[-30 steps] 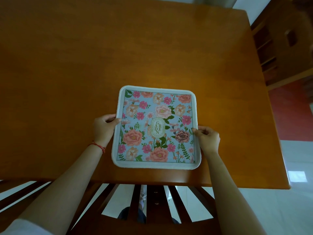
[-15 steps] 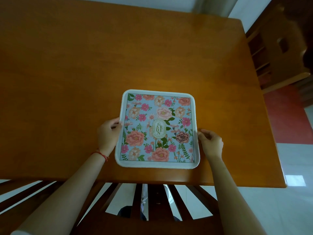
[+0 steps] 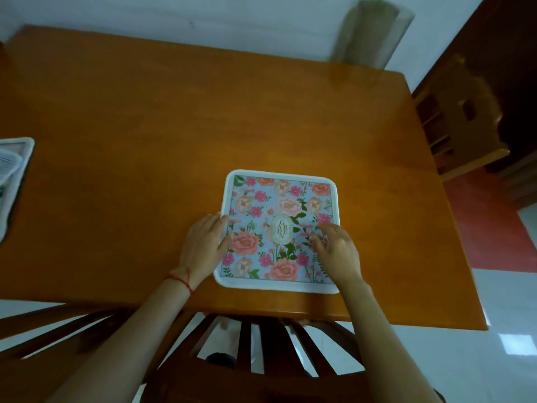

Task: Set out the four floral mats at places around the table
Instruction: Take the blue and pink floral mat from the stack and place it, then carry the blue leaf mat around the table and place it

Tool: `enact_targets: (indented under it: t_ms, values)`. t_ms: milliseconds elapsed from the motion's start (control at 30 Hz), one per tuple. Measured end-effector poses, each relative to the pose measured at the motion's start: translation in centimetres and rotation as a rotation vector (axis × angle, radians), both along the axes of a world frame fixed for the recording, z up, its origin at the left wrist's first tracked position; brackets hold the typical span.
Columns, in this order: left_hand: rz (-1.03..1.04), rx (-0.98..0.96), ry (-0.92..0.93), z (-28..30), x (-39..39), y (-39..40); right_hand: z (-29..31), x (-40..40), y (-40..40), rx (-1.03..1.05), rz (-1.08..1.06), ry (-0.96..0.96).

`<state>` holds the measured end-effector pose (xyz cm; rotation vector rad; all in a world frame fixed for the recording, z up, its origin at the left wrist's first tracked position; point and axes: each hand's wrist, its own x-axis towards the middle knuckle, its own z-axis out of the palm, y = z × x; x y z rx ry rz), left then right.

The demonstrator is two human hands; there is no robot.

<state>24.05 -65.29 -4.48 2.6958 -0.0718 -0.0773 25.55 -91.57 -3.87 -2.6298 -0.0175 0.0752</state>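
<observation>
You are pressing 1 floral mat (image 3: pixel 279 231) flat at the near table (image 3: pixel 145 141) edge: left hand (image 3: pixel 203 242) touching its side, right hand (image 3: pixel 337 251) fingers spread on top. Another mat (image 3: pixel 14 175) is showing far left; 2 unseen.

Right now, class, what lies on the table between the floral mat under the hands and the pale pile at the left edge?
Only bare table, in the head view.
</observation>
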Motion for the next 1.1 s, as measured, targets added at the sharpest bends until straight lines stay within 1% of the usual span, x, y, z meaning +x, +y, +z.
enact_targets:
  t_ms: [100, 233, 367, 567, 800, 900, 1100]
  values:
    - [0.024, 0.075, 0.081, 0.4, -1.1, 0.5, 0.5, -0.4, 0.8, -0.029, 0.072, -0.026]
    - [0.062, 0.114, 0.055, 1.8, -3.0, 0.6, 1.5, -0.9, 1.8, -0.046, 0.149, -0.016]
    - [0.134, 0.145, 0.077, 3.1, -5.6, 0.3, 2.4, -1.8, 2.2, -0.052, 0.232, -0.032]
    - [0.225, 0.171, 0.042, 4.8, -10.5, -1.3, 3.8, -4.7, 1.5, -0.040, 0.340, -0.057]
    - [0.363, 0.154, 0.020, 6.7, -15.8, -2.3, 5.3, -8.0, 1.6, -0.036, 0.445, -0.074]
    - [0.407, 0.168, -0.001, 7.1, -17.9, -2.0, 6.0, -9.3, 2.3, 0.005, 0.476, -0.074]
    - [0.428, 0.193, -0.066, 7.2, -22.2, -0.6, 6.9, -11.9, 3.7, 0.009, 0.512, -0.113]
